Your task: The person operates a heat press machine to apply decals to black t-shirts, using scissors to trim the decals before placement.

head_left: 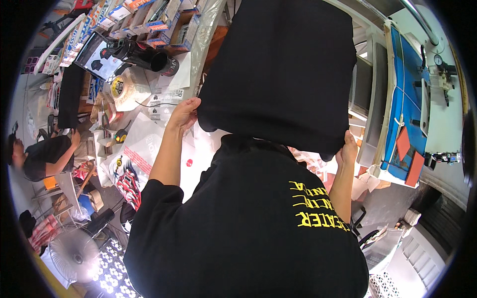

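Across the middle of the head view, I saw a black garment (278, 74) held up flat, filling the upper centre of the frame, while the wearer's own black shirt with yellow lettering (258, 233) covered the lower centre. My left hand (183, 115) pinched the cloth's lower left corner, fingers curled shut on the edge; my right hand (349, 149) gripped the lower right corner the same way, thumb side hidden behind the fabric. I judged the garment spread out and lifted but not yet folded or laid down anywhere, so most of the handling looked undone. As for containers, open cardboard boxes (169, 25) stood in a row at the upper left, holding flat packets I could not make out clearly. Black cylinders (144, 54) lay beside them on the cluttered table (149, 144), near a tape roll (118, 85). A blue press machine (412, 99) sat at the right, and another person (44, 154) crouched at the far left.
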Demonstrator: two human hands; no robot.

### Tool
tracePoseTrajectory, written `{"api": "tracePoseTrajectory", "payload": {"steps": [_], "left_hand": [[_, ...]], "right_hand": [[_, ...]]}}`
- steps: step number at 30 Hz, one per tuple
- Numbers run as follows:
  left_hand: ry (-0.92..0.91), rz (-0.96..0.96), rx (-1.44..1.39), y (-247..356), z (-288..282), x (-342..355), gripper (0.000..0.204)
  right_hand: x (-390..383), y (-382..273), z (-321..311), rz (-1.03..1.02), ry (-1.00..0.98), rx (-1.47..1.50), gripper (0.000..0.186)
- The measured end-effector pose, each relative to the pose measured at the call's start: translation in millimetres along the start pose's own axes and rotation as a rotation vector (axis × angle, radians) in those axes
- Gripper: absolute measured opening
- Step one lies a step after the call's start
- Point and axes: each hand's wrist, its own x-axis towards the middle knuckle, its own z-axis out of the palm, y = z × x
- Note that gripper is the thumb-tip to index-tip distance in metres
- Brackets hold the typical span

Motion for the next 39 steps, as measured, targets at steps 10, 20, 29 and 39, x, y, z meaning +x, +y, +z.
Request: {"api": "tracePoseTrajectory", "payload": {"steps": [10, 20, 29, 39], "left_hand": [[-0.159, 0.05, -0.229, -13, -1, -3, 0.037], [-0.142, 0.136, -0.088, -26, -10, 5, 0.041], [-0.147, 0.137, -0.232, -26, 6, 1, 0.031], [0.154, 0.067, 0.627, -34, 67, 31, 0.046]], "right_hand": [[6, 3, -4, -0.021, 0.024, 0.125, 0.025], [23, 36, -23, -0.091, 0.099, -0.1, 0.019], [5, 11, 0, -0.094, 0.202, -0.15, 0.031], [29, 13, 16, 0.411, -0.15, -0.184, 0.046]]}}
